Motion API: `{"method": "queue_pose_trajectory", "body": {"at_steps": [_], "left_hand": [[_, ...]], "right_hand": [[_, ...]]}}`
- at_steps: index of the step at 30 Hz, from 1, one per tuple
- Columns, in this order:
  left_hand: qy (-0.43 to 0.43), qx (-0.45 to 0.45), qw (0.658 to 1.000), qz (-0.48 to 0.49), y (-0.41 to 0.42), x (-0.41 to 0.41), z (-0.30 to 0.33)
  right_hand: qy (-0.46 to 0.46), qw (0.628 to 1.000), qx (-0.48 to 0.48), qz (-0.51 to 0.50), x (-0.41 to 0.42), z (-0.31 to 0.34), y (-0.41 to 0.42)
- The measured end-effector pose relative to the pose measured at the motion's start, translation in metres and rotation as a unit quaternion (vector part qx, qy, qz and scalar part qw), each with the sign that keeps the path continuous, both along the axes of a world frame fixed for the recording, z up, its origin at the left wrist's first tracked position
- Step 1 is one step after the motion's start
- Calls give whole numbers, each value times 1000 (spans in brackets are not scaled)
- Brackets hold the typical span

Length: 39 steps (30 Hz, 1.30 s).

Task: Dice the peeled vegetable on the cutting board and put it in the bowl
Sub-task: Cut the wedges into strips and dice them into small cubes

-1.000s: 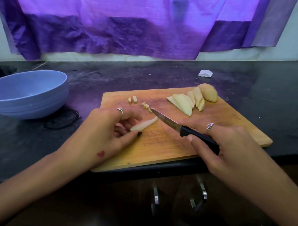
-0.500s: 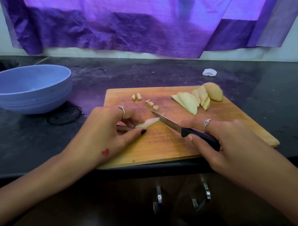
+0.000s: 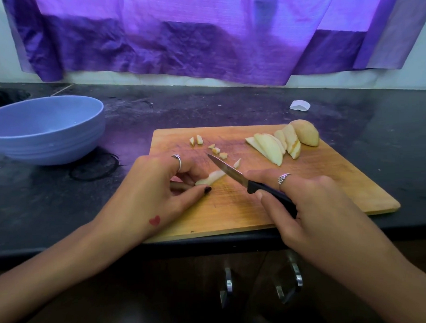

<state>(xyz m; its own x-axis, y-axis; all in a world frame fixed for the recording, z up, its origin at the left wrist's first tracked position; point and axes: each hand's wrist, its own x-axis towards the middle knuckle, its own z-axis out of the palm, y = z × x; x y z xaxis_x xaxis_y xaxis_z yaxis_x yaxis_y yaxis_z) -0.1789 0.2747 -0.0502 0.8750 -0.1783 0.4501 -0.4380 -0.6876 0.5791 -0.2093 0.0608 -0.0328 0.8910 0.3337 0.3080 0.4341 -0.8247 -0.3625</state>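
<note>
A wooden cutting board (image 3: 327,187) lies on the dark counter. My left hand (image 3: 155,183) pinches a pale vegetable strip (image 3: 212,178) against the board. My right hand (image 3: 309,203) grips a black-handled knife (image 3: 231,171), its blade resting across the strip's free end. Several small diced pieces (image 3: 217,150) lie beyond the blade. A fan of peeled slices (image 3: 273,146) and an uncut end piece (image 3: 306,135) sit at the board's far right. The blue bowl (image 3: 46,129) stands to the left, with nothing seen inside.
A small white scrap (image 3: 299,105) lies on the counter behind the board. A black loop of cord (image 3: 93,166) lies between bowl and board. Purple cloth (image 3: 211,35) hangs along the back wall. Cabinet handles (image 3: 292,282) show below the counter edge.
The strip in my left hand has become shorter and another cut piece lies by the blade. The knife has shifted slightly left along the strip. The head view has shifted a little.
</note>
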Motion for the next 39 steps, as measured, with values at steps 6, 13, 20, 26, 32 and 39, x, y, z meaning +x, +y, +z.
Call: {"method": "queue_pose_trajectory", "body": {"at_steps": [6,13,20,26,32,39], "left_hand": [[-5,11,1000,3,0,-1,2],[-3,11,1000,-9,-5,1,4],[4,-1,1000,-17,-8,0,6],[5,-9,1000,-16,-8,0,7],[0,3,1000,-8,-8,1,5],[-4,5,1000,-15,-9,-2,8]], "right_hand": [[-3,999,-38,-1,0,3,-3],[-30,999,14,-10,-1,-5,-1],[-2,1000,-22,12,2,7,5],[14,999,-48,20,-3,16,-6],[-21,999,-18,-19,-4,11,-3],[-10,1000,-5,2,0,6,12]]}}
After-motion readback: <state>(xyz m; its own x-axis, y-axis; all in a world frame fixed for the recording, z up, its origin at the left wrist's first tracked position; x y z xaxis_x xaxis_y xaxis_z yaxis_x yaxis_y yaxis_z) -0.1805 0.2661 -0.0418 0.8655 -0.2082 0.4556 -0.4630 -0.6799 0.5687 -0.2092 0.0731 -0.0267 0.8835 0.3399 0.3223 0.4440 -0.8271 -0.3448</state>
